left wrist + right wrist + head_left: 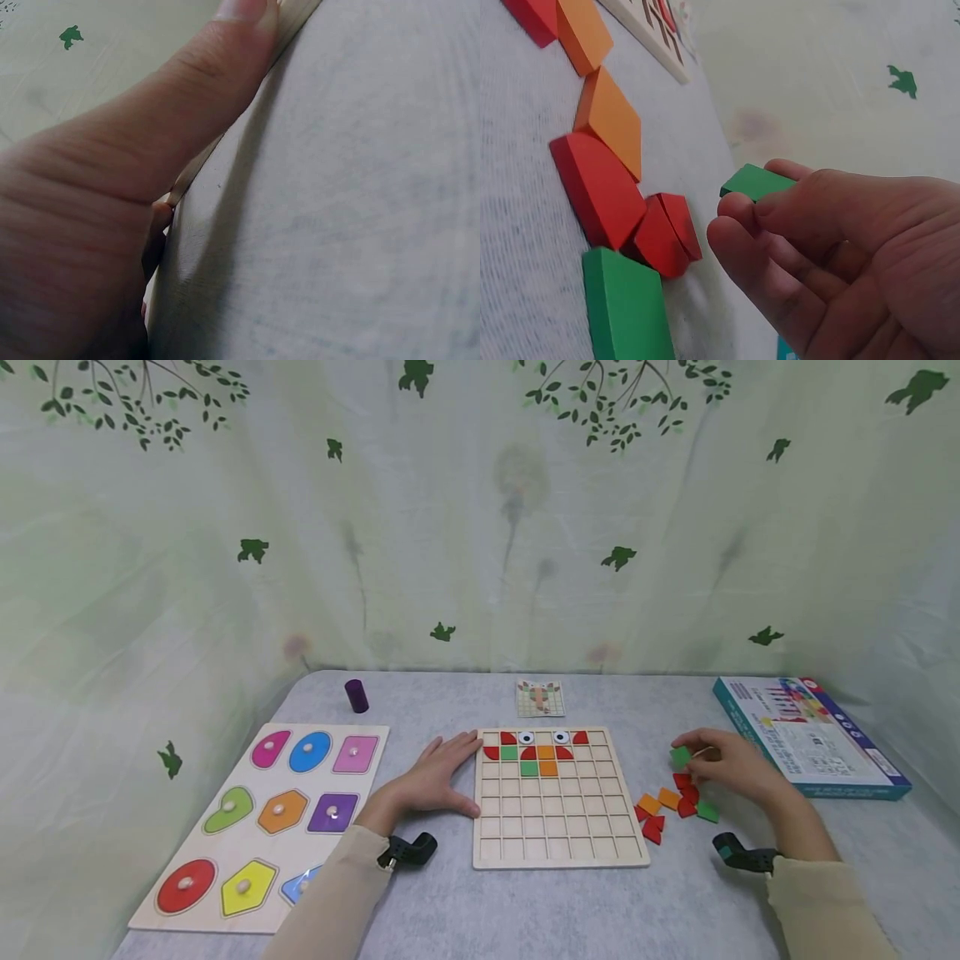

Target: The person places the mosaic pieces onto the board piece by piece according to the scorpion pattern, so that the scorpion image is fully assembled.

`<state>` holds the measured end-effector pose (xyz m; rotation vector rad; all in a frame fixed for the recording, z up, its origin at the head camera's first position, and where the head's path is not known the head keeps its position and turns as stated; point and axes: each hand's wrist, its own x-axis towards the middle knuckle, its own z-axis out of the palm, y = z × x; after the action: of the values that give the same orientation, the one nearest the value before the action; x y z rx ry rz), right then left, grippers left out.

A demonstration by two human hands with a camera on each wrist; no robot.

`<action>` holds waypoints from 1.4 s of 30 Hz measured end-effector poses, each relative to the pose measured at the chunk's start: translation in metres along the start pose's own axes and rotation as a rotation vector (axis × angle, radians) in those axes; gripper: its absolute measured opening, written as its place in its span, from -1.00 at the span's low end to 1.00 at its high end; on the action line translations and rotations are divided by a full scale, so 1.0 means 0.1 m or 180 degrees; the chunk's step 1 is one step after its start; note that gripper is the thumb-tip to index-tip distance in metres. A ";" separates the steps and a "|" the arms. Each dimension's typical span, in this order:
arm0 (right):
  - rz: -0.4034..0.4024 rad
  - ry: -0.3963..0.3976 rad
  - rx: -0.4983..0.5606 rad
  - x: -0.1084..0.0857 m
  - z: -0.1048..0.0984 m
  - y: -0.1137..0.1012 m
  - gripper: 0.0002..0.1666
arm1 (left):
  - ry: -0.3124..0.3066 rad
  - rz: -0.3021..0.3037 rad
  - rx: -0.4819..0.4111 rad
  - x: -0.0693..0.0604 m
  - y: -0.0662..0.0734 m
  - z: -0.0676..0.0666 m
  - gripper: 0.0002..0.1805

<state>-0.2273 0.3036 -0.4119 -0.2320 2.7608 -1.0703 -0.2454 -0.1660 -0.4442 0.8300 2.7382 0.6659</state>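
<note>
A wooden grid board (555, 818) lies mid-table, its upper rows holding red, green and orange pieces and two eye pieces. Against the board's left edge rests my left hand (435, 785), fingers spread, thumb on the side; the left wrist view shows that thumb (202, 82) at the edge. My right hand (731, 764) pinches a green square (681, 757) between thumb and fingers, right of the board. In the right wrist view the green piece (754, 182) is above the table, beside loose red pieces (596, 187), orange pieces (611, 120) and another green piece (626, 307).
A shape puzzle board (288, 777) with knobbed pieces lies at the left, partly under the left forearm. Behind it stands a dark purple cylinder (357, 696). A small pattern card (540, 699) lies behind the grid board, and a teal-edged box (817, 735) at the right.
</note>
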 end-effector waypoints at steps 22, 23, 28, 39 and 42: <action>0.0031 -0.0083 -0.0065 0.18 0.35 -0.39 -0.61 | -0.0051 -0.0098 0.0066 0.01 -0.01 0.01 0.27; 0.0010 -0.0078 -0.0079 0.19 0.37 -0.41 -0.62 | -0.0040 -0.0086 0.0056 0.01 -0.01 0.01 0.27; -0.0071 -0.0107 -0.0105 0.25 0.43 -0.49 -0.63 | -0.0031 -0.0073 0.0047 0.02 0.00 0.00 0.27; -0.0149 -0.0249 -0.0103 0.34 0.61 -0.67 -0.67 | -0.0058 -0.0074 0.0053 0.02 -0.03 0.01 0.28; -0.0160 -0.0270 -0.0103 0.36 0.66 -0.73 -0.71 | -0.0040 -0.0042 0.0033 0.02 -0.03 0.02 0.28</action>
<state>-0.2417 0.2002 -0.4142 -0.3446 2.7118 -1.0036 -0.2481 -0.1667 -0.4472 0.8146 2.7358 0.6423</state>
